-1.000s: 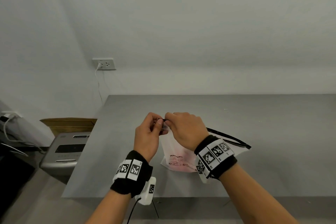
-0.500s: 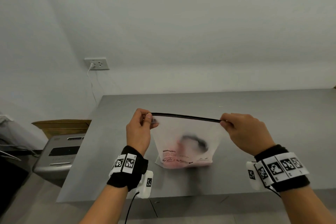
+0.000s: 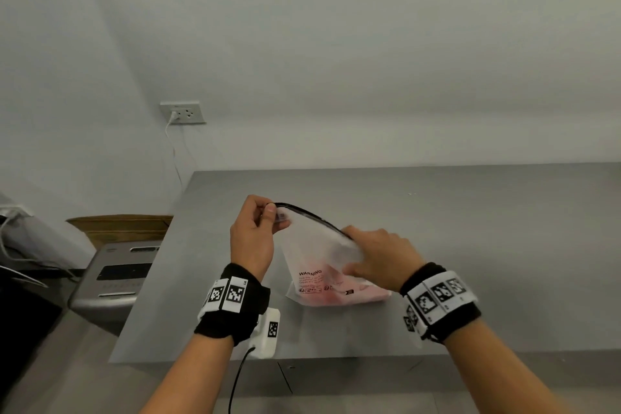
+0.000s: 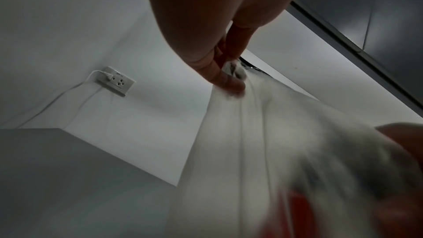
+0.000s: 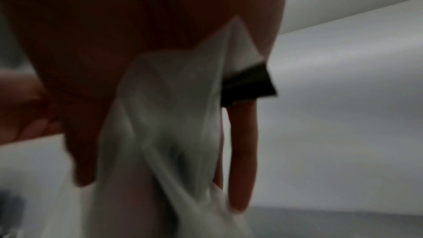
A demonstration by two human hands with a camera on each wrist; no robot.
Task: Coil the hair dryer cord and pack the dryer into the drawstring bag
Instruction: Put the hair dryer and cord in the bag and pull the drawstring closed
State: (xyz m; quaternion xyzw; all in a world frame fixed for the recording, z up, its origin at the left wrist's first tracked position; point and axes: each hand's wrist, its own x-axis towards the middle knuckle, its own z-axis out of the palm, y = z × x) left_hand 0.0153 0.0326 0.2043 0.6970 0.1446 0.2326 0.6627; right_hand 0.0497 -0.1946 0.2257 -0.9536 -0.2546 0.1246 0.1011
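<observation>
A frosted white drawstring bag (image 3: 312, 255) with a black top strip (image 3: 312, 215) stands on the grey table (image 3: 470, 228). The pink hair dryer (image 3: 336, 296) shows faintly through its lower part; the cord is hidden. My left hand (image 3: 268, 215) pinches the bag's top left corner and holds it up. My right hand (image 3: 356, 252) grips the top right part, lower down, so the strip slopes down to the right. In the left wrist view the fingers (image 4: 228, 79) pinch the film (image 4: 251, 142). The right wrist view shows bunched film (image 5: 171, 115) and strip (image 5: 247, 86) under the palm.
A wall socket (image 3: 183, 112) with a white plug sits on the back wall at left. A silver machine (image 3: 114, 279) and a cardboard box (image 3: 117, 225) stand left of the table. The table's near edge (image 3: 302, 358) runs just behind my wrists.
Half a second ago both hands held the strip stretched wide and level. My right hand has since moved left and down, bunching the right side of the bag. The left hand keeps its pinch.
</observation>
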